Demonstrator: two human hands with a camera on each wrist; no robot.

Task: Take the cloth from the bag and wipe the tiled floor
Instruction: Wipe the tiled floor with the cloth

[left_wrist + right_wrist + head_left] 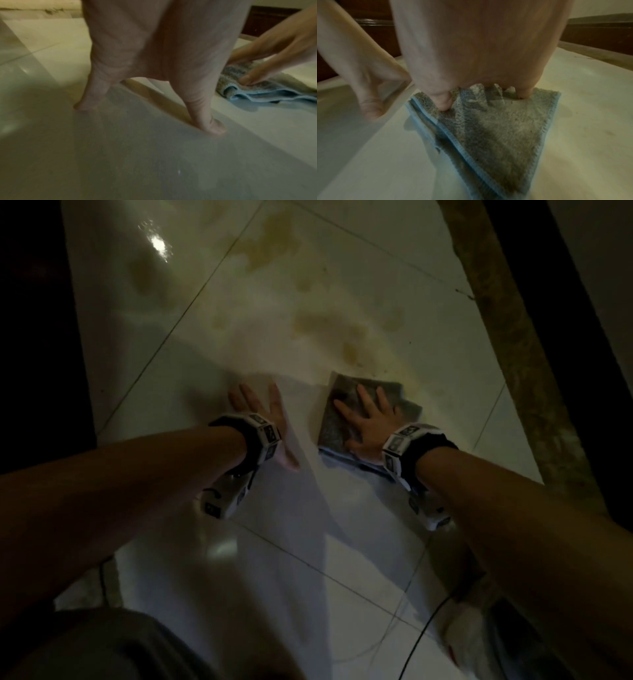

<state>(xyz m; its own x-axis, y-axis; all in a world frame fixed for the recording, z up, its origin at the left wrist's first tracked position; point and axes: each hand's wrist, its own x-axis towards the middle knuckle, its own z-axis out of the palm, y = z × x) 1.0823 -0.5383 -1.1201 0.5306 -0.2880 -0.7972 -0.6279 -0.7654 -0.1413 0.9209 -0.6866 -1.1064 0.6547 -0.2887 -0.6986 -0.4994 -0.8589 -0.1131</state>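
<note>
A folded grey cloth point(342, 412) with a blue edge lies flat on the pale tiled floor point(212, 344). My right hand point(368, 419) presses on it with fingers spread and straight. In the right wrist view my right hand point(479, 54) has its thumb and fingertips pushed into the cloth's point(496, 128) pile. My left hand point(263, 419) rests flat on bare tile just left of the cloth, apart from it. In the left wrist view my left hand point(150, 75) touches the floor with its fingertips, and the cloth point(274, 92) lies at the right under my right hand point(267, 56).
Yellow-brown stains point(325, 326) spread over the tiles beyond the cloth. A mottled stone strip point(513, 337) borders the floor on the right, with dark wood past it. Dark furniture point(34, 337) stands at the left. A white bag-like thing point(469, 635) and a black cable point(421, 642) lie near my right side.
</note>
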